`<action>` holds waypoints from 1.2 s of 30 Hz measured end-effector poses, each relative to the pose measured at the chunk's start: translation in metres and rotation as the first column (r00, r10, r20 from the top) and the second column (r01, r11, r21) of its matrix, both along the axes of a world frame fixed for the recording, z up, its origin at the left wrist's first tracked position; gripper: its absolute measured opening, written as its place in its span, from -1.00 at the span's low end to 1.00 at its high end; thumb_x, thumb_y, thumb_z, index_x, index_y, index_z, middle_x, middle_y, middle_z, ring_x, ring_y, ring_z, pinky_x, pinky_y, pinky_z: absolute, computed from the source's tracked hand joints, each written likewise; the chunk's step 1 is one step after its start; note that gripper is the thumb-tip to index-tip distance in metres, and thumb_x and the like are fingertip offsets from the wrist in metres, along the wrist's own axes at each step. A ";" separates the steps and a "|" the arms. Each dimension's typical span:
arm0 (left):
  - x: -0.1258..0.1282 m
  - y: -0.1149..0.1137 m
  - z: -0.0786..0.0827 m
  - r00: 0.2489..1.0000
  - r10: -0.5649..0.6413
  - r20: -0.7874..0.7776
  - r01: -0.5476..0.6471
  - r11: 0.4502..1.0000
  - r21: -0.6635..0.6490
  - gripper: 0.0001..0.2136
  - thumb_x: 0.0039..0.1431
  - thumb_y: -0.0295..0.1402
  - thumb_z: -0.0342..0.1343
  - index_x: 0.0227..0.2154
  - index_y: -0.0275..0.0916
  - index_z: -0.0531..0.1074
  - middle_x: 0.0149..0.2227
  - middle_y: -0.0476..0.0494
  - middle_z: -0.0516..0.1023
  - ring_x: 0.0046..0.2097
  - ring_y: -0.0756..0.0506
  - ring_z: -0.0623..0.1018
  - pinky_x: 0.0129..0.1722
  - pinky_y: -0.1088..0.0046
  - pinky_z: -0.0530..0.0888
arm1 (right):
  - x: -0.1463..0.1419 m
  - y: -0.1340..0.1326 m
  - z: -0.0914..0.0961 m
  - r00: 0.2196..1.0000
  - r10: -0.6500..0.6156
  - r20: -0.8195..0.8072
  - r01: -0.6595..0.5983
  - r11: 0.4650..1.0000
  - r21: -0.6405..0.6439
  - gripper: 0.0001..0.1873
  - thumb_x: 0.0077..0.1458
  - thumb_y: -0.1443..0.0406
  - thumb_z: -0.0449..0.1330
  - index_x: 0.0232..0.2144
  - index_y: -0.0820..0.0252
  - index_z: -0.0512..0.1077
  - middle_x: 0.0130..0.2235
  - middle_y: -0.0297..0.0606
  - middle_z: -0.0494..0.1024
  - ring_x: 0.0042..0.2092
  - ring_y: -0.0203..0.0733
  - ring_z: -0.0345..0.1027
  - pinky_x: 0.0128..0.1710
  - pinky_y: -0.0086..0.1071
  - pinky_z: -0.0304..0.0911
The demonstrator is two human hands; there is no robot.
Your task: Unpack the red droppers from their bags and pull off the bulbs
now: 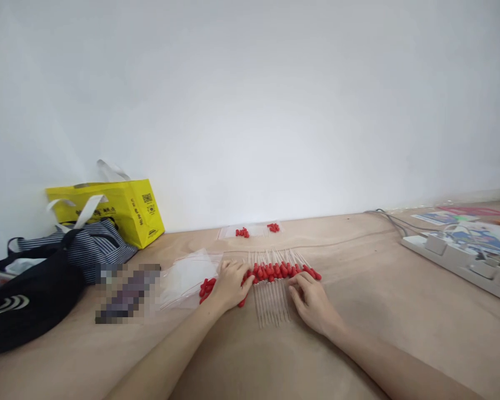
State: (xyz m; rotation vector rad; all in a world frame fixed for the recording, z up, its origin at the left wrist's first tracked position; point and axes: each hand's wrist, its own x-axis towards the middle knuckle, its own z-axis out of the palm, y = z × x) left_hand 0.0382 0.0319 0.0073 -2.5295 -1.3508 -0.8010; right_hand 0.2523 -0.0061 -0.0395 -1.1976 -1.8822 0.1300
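Several thin pale sticks with red heads [280, 270] lie side by side on the wooden table, their heads forming a row. Some shafts [273, 305] point towards me and others point away. My left hand [233, 283] rests at the left end of the row, fingers bent and thumb apart, touching the red heads there. At the right end my right hand [311, 303] lies palm down with curved fingers near the heads, thumb apart from them. More red pieces [207, 289] lie left of my left hand, partly hidden by it.
Clear plastic bags [187, 278] lie on the left, near a blurred-out object [129, 294]. Another clear bag with red pieces [242, 233] lies by the wall. Left stand a yellow bag [145, 216], a striped bag [95, 250] and a black bag [37, 300]. A power strip [458, 266] and printed sheets [487, 236] lie right.
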 end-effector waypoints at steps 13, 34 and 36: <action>-0.023 -0.054 -0.016 0.889 0.062 0.453 0.039 0.977 -0.210 -0.85 0.07 -0.36 -0.03 -0.34 -0.24 0.41 -0.39 -0.08 0.51 -0.35 -0.04 0.48 -0.36 0.44 0.42 | -0.005 -0.013 0.011 0.990 -0.034 0.135 -0.006 0.958 0.287 -0.65 0.04 0.30 0.04 -0.07 0.18 0.27 -0.06 -0.08 0.34 -0.03 -0.06 0.18 -0.09 -0.16 0.08; -0.003 -0.068 -0.021 0.986 -0.168 0.008 0.165 0.975 0.149 -0.85 0.12 -0.33 0.01 -0.50 -0.16 0.44 -0.53 0.00 0.51 -0.42 -0.04 0.40 -0.31 0.33 0.20 | -0.018 -0.023 0.014 0.906 0.136 0.400 -0.271 0.913 0.303 -0.80 0.09 0.33 0.00 -0.42 0.07 0.43 -0.56 -0.39 0.33 -0.41 -0.29 0.11 -0.12 -0.20 -0.14; -0.003 -0.069 -0.021 0.986 -0.167 0.005 0.164 0.973 0.165 -0.84 0.12 -0.35 0.01 -0.52 -0.17 0.42 -0.54 0.01 0.50 -0.44 -0.04 0.39 -0.31 0.33 0.18 | -0.017 -0.024 0.016 0.900 0.147 0.410 -0.276 0.920 0.278 -0.79 0.09 0.34 -0.01 -0.44 0.09 0.42 -0.57 -0.39 0.34 -0.40 -0.28 0.10 -0.12 -0.19 -0.15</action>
